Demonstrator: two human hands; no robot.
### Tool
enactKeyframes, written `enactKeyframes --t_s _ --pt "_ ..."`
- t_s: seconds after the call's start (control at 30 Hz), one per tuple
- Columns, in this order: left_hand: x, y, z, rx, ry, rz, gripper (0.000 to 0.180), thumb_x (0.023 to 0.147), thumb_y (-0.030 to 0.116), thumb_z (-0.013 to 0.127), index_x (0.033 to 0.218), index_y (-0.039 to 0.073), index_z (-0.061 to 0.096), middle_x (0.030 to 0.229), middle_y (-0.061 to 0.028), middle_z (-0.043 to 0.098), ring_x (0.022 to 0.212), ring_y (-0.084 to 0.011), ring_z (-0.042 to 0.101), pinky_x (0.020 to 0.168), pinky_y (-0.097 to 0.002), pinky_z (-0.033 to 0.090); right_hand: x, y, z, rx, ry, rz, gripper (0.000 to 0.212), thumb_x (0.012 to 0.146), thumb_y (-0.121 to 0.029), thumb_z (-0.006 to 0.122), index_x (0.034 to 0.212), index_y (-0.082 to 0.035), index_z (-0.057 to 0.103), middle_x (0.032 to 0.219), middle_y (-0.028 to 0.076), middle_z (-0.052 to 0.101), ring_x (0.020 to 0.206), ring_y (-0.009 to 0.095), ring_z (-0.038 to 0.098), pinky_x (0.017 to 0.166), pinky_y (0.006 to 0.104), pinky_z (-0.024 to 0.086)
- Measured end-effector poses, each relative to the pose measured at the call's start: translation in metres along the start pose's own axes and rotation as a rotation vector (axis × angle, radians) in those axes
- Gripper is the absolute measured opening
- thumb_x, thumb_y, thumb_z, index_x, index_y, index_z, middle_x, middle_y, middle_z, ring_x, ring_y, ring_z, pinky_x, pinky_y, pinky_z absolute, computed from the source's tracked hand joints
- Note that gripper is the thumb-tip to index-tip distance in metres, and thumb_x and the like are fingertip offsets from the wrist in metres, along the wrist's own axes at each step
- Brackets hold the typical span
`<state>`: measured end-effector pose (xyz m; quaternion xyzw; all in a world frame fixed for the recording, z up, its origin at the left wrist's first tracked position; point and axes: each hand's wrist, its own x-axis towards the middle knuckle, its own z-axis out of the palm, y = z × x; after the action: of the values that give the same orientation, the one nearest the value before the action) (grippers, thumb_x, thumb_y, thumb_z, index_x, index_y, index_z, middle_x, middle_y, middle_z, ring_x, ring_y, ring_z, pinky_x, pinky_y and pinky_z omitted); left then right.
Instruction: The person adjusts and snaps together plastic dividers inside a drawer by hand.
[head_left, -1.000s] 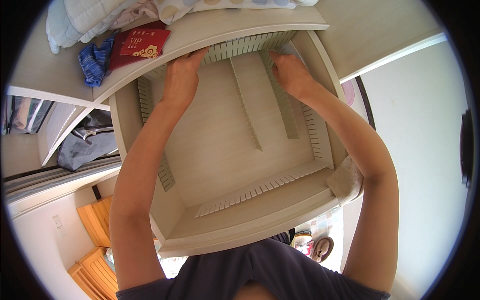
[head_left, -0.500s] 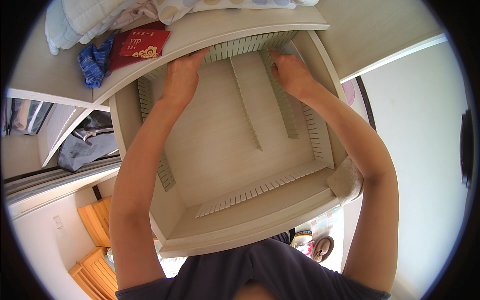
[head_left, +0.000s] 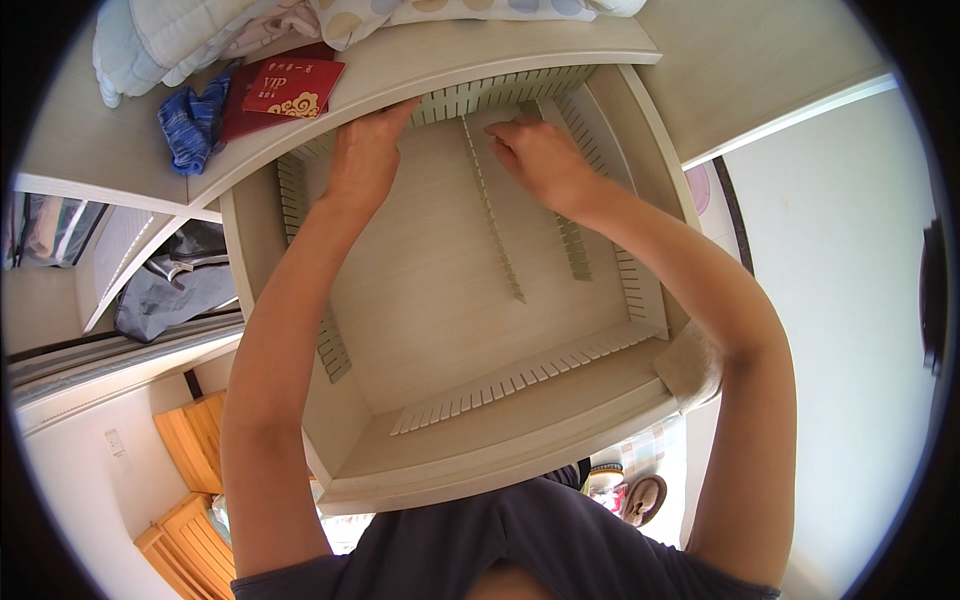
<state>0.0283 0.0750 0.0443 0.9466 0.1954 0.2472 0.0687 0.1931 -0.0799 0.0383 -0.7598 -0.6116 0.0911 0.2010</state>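
A pale wooden drawer [head_left: 345, 490] is pulled out in front of me, with slotted plastic divider strips along its inner walls. At its back left, my left hand [head_left: 365, 160] closes on the back slotted strip [head_left: 480, 92]; its fingertips are partly hidden under the shelf edge. My right hand [head_left: 545, 165] hovers over the drawer's back part with curled fingers, and nothing shows in them. Its fingertips point at the middle divider strip [head_left: 492, 215], just apart from it. The right divider strip [head_left: 573, 245] runs front to back, partly covered by that hand.
Above the drawer, a shelf [head_left: 420, 55] holds red cards [head_left: 295, 88], a blue cloth [head_left: 193, 125] and folded bedding [head_left: 170, 45]. A grey bag [head_left: 170, 300] lies in the left compartment. A beige cloth pad [head_left: 690, 370] covers the drawer's front right corner.
My right hand has come off the right divider strip and moved left toward the middle one. My left hand stays at the back strip.
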Motion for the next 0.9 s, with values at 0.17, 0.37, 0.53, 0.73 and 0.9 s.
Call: enactKeyframes --t_s 0.17,0.37,0.53,0.73,0.9 --pt "0.000 0.003 0.000 0.001 0.000 -0.007 0.060 0.068 -0.019 0.049 0.121 0.008 0.059 0.111 -0.0244 0.058 0.105 -0.0409 0.054 0.090 -0.0452 0.046 0.013 -0.017 0.020 0.208 0.044 0.132 0.024 0.087 -0.019 0.060 0.097 0.003 0.064 0.079 0.021 0.065 0.075 0.035 0.063 0.071 0.0408 0.050" --pt "0.000 0.003 0.000 -0.015 0.022 -0.001 0.057 0.070 -0.017 0.049 0.120 0.008 0.059 0.110 -0.0247 0.058 0.105 -0.0412 0.054 0.090 -0.0450 0.045 0.017 -0.016 0.029 0.189 0.105 0.181 0.018 0.085 -0.012 0.057 0.090 0.004 0.063 0.078 0.022 0.064 0.076 0.037 0.062 0.072 0.0412 0.050" --pt "0.000 0.002 0.001 -0.014 0.045 0.009 0.055 0.070 -0.018 0.049 0.118 0.007 0.060 0.107 -0.0251 0.060 0.102 -0.0411 0.055 0.088 -0.0449 0.047 0.018 -0.014 0.026 0.169 0.097 0.190 0.015 0.084 -0.009 0.056 0.089 0.003 0.063 0.078 0.022 0.063 0.075 0.038 0.061 0.070 0.0418 0.050" --pt "-0.001 0.002 0.003 -0.019 0.003 -0.028 0.057 0.070 -0.018 0.049 0.120 0.007 0.059 0.108 -0.0246 0.059 0.101 -0.0403 0.056 0.087 -0.0444 0.047 0.014 -0.020 0.017 0.236 0.017 0.221 0.020 0.088 -0.010 0.051 0.079 0.005 0.060 0.083 0.025 0.062 0.080 0.039 0.062 0.074 0.0444 0.051" --pt "-0.002 -0.001 0.005 -0.017 0.015 -0.022 0.057 0.070 -0.019 0.048 0.120 0.007 0.058 0.111 -0.0239 0.059 0.103 -0.0403 0.055 0.088 -0.0447 0.047 0.010 -0.013 -0.002 -0.044 0.017 0.126 0.019 0.088 -0.016 0.056 0.086 0.003 0.062 0.079 0.022 0.063 0.077 0.039 0.062 0.072 0.0428 0.051"
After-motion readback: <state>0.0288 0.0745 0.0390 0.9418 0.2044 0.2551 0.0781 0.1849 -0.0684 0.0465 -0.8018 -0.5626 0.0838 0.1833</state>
